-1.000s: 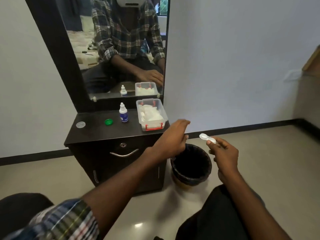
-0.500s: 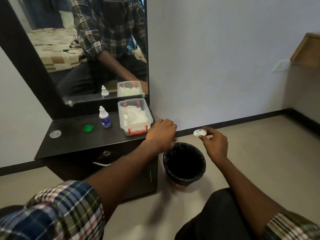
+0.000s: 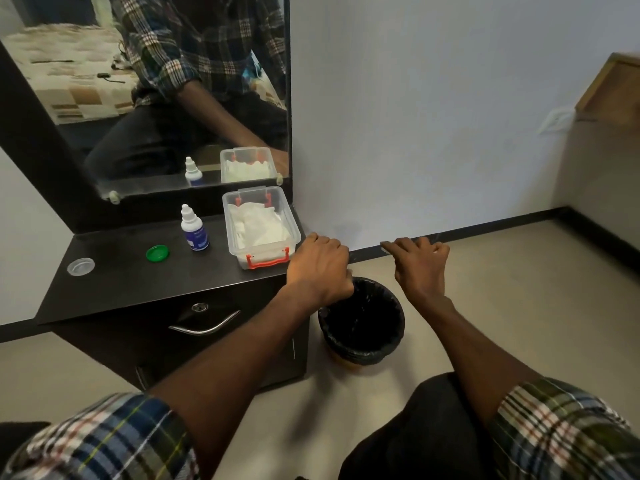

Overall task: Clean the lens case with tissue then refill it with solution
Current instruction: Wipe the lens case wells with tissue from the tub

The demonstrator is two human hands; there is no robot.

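My right hand (image 3: pixel 420 266) hovers above and beyond the black bin (image 3: pixel 394 306). It pinches the white lens case (image 3: pixel 384 246), of which only a blurred sliver shows past the fingertips. My left hand (image 3: pixel 318 268) is at the dresser's right front corner, next to the clear tissue box (image 3: pixel 229 220). Its fingers are loosely bent downward and I see nothing in them. The solution bottle (image 3: pixel 194 230) stands upright left of the box. A green cap (image 3: pixel 157 253) and a clear cap (image 3: pixel 80 266) lie further left on the dark dresser top (image 3: pixel 138 282).
A mirror (image 3: pixel 156 98) stands behind the dresser top and reflects the bottle, the box and the person. The lined bin sits on the floor just right of the dresser, between my two arms. A wall runs behind it, and wooden furniture (image 3: pixel 609 91) stands at the far right.
My left hand moved from above the bin to the dresser corner by the tissue box. My right hand moved slightly left and turned, so the lens case is now mostly hidden.
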